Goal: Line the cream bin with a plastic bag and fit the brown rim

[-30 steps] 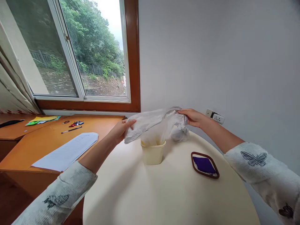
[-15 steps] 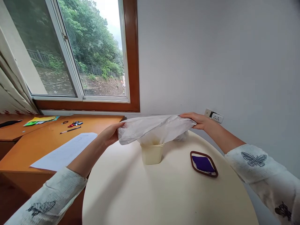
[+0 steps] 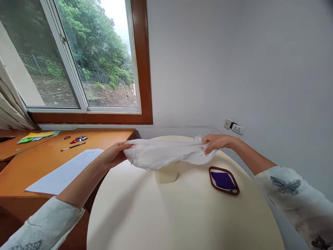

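Note:
A thin white plastic bag [image 3: 166,152] is stretched sideways between my two hands. My left hand [image 3: 116,155] grips its left end, thumb on top. At the other end, my right hand [image 3: 217,142] pinches the gathered plastic. Beneath the bag stands a small cream-coloured bin [image 3: 167,174] on the round table [image 3: 179,215]. The bag covers the bin's rim, so its opening is hidden. To the right lies a brown frame with rounded corners [image 3: 211,185], with a folded purple cloth [image 3: 223,180] inside it.
An orange-brown desk [image 3: 15,177] adjoins on the left, bearing a sheet of paper [image 3: 69,170], a pen [image 3: 73,147], keys [image 3: 78,139] and coloured papers [image 3: 36,136]. A wall socket [image 3: 238,129] sits behind my right hand.
Both hands have come down with the bag, which now hangs lower and hides the bin's rim. My right hand has shifted its hold, and the view has moved slightly.

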### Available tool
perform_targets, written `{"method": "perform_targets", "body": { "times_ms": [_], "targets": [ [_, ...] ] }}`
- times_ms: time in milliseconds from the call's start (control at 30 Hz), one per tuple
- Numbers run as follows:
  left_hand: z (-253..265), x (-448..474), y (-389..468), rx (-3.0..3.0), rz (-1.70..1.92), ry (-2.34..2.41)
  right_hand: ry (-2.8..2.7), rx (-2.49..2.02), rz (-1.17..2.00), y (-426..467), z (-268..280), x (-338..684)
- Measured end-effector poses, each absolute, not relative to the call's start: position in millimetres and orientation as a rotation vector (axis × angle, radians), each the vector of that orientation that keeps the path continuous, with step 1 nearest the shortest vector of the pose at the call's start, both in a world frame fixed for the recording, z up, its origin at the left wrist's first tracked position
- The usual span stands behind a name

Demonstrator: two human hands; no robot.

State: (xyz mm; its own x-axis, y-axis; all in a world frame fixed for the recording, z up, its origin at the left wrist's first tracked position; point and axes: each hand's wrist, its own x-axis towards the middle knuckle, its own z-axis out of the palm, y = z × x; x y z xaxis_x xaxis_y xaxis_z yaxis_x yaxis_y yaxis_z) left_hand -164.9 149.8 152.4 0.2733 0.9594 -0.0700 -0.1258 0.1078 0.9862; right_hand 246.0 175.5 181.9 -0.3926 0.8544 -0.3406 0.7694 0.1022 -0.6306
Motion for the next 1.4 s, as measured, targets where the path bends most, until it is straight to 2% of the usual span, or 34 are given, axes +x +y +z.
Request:
{"method": "perform_targets", "body": {
  "times_ms": [167, 367, 567, 667, 800, 1133, 1400],
  "targets": [
    [143, -179, 124, 1.387, 0.744, 0.979, -2.403, -1.653, 1.064, 170, 153, 258],
    [118, -179, 95, 1.698, 0.341, 1.049, -1.929, -1.557, 0.904, 167, 100, 268],
    [76, -165, 79, 1.744, 0.182, 1.065, -1.054, -1.072, 1.464, 155, 48, 255],
    [60, -161, 79, 1.676, 0.246, 1.062, -0.796, -0.889, 1.509, 153, 25, 249],
    [51, -163, 87, 1.525, 0.537, 1.078, -0.675, -0.922, 1.498, 155, 11, 241],
    [75, -155, 144, 1.028, 1.077, 1.06, -0.703, -0.971, 1.447, 206, 28, 215],
    [61, -133, 216, 0.831, 1.136, 1.159, -0.757, -1.1, 1.392, 258, 15, 186]
  ]
}}
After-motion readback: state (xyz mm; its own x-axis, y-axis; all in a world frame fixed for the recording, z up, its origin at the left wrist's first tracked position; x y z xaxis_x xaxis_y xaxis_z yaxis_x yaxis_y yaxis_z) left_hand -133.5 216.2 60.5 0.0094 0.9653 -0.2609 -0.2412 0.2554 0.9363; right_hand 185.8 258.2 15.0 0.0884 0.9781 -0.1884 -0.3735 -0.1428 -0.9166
